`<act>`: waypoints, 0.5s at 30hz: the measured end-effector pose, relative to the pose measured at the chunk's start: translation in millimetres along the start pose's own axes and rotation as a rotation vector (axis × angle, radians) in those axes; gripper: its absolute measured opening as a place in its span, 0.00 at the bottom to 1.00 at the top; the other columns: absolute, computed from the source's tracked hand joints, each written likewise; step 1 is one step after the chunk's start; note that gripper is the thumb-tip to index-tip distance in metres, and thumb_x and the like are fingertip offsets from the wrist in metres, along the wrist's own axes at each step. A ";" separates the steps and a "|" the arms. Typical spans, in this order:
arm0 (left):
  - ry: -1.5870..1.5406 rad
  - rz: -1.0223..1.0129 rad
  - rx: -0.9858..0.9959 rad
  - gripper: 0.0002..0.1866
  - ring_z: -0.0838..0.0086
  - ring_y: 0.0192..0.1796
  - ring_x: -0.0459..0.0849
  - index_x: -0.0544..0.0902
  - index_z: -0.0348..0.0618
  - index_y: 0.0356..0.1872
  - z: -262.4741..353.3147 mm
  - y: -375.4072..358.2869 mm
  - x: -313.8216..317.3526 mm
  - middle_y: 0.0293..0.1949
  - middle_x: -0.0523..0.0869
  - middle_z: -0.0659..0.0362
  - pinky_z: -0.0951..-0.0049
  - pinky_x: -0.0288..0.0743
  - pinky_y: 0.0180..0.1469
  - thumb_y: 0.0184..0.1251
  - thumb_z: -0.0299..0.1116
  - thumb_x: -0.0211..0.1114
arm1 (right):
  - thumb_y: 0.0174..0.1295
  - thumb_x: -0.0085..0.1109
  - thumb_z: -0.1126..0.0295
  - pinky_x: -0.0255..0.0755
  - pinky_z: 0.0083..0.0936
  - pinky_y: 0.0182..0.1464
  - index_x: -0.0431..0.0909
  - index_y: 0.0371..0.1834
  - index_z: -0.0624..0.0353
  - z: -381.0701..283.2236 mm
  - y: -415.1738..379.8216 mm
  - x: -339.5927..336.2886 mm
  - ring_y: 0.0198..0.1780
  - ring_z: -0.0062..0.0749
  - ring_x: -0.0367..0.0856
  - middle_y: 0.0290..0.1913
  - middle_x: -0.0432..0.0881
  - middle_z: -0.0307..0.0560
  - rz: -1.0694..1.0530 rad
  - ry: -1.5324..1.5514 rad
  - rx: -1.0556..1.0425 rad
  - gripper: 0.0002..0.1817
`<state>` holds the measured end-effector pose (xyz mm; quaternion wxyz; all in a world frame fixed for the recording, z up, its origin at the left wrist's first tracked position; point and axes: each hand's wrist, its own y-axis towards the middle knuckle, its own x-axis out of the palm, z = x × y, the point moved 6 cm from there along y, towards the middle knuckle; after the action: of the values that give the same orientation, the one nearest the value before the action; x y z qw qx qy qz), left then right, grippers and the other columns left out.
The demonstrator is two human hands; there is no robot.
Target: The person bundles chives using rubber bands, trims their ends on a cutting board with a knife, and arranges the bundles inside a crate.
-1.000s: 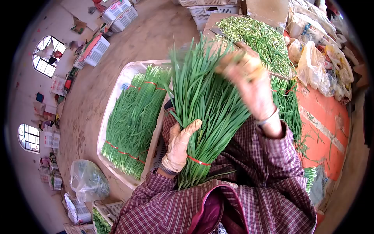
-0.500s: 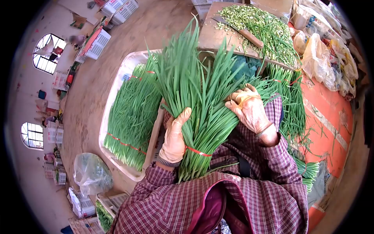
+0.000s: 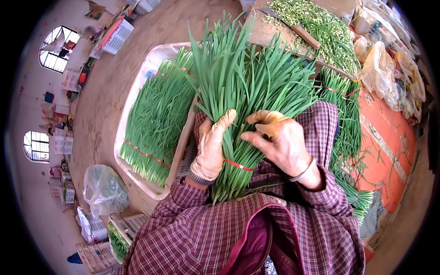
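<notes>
Bunch of greens [image 3: 229, 94] is sitting at frame centre; left hand [image 3: 213, 145] is clasping its left side. Right hand [image 3: 280, 140] is showing half-curled in front (can't tell if pinching leaves).

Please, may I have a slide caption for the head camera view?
The left hand holds a red-banded green bunch, the right hand close over it.

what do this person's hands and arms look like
The left hand wears a pale tan glove, with a dark ribbed wristband. The right hand has a pale, partly yellow finger covering and a silvery bracelet. Both sleeves are maroon with a pale checked pattern.
</notes>
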<state>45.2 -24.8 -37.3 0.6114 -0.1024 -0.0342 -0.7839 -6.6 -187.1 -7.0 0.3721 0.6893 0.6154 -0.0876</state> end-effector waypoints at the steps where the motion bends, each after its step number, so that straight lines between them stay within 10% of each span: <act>1: -0.001 0.002 -0.001 0.20 0.76 0.57 0.83 0.82 0.37 0.62 -0.8 -0.1 -0.2 0.56 0.86 0.59 0.72 0.75 0.65 0.75 0.37 0.68 | 0.60 0.70 0.55 0.79 0.33 0.34 0.91 0.33 0.52 -0.5 -1.7 8.7 0.36 0.38 0.87 0.45 0.89 0.41 -0.004 -0.006 0.028 0.13; 15: 0.072 0.051 -0.035 0.20 0.75 0.56 0.82 0.84 0.38 0.59 6.4 1.5 -2.3 0.55 0.87 0.58 0.70 0.72 0.64 0.75 0.40 0.67 | 0.58 0.69 0.69 0.76 0.33 0.34 0.80 0.32 0.53 -41.7 -24.3 42.2 0.32 0.41 0.82 0.33 0.79 0.42 -0.050 0.191 -0.244 0.06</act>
<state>48.0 -21.8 -31.6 0.6300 -0.0855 0.0044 -0.7718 -33.3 -129.0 -11.8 0.3905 0.6287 0.6710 0.0445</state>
